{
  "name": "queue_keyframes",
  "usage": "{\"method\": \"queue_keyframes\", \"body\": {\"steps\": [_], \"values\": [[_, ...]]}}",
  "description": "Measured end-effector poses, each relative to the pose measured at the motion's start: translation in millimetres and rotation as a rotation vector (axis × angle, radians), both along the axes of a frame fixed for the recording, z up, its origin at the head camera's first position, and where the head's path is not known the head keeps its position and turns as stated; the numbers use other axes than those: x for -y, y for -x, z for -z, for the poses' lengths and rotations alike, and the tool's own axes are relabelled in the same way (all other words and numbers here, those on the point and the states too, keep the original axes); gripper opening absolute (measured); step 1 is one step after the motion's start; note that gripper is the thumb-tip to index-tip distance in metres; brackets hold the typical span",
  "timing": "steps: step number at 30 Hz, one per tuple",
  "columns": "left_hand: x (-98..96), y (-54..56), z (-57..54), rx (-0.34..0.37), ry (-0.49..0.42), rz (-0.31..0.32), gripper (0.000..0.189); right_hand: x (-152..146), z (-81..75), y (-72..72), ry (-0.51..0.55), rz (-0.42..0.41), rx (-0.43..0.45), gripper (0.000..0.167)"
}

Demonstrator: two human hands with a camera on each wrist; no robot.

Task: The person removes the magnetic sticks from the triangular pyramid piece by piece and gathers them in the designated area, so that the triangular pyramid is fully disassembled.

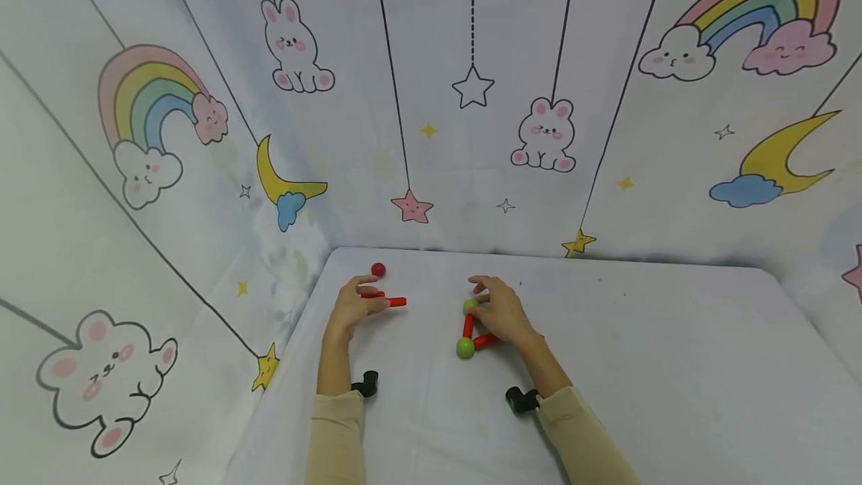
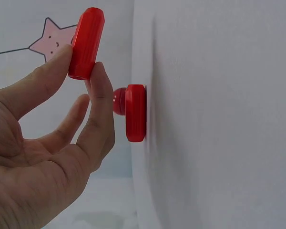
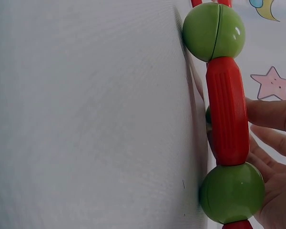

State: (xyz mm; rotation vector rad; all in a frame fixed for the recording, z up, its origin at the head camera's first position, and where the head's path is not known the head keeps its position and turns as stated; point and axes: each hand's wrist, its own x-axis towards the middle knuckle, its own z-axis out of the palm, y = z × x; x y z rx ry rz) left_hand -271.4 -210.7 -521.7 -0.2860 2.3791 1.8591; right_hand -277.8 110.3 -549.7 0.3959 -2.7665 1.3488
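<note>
My left hand (image 1: 349,309) pinches a short red rod (image 2: 87,43) between thumb and fingertip, above the table. Just beyond it lie a second red rod (image 2: 136,113) and a red ball (image 1: 378,269). Farther right, my right hand (image 1: 501,313) holds a green ball (image 1: 469,307) with thumb and finger. That ball belongs to a joined piece of red rods and green balls. A nearer green ball (image 1: 465,348) links a red rod (image 1: 468,326) and another red rod (image 1: 485,340) running under my right wrist. Another green ball (image 3: 232,193) shows in the right wrist view.
The white-covered table (image 1: 673,373) stretches to the right. Behind and to the left stands a white cloth backdrop (image 1: 465,156) printed with rabbits, stars and rainbows. Black wrist cameras (image 1: 521,400) sit below both hands.
</note>
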Motion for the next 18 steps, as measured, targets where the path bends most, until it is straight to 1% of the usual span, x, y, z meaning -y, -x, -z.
{"method": "queue_keyframes", "body": {"steps": [5, 9, 14, 18], "values": [[11.3, -1.2, 0.4, 0.013, 0.01, -0.043, 0.067, 0, 0.0, 0.0, 0.002, 0.004, 0.006, 0.064], [16.4, -2.0, 0.5, 0.025, 0.002, -0.074, 0.067, 0, 0.4, 0.7, 0.004, 0.005, 0.01, 0.064], [22.7, -1.7, 3.8, 0.049, 0.016, -0.113, 0.066, 0, 1.1, 0.8, 0.002, 0.008, 0.015, 0.063], [27.8, -2.8, 4.6, 0.058, 0.011, -0.129, 0.065, 0, 0.7, 0.6, 0.006, 0.001, 0.014, 0.063]]}}
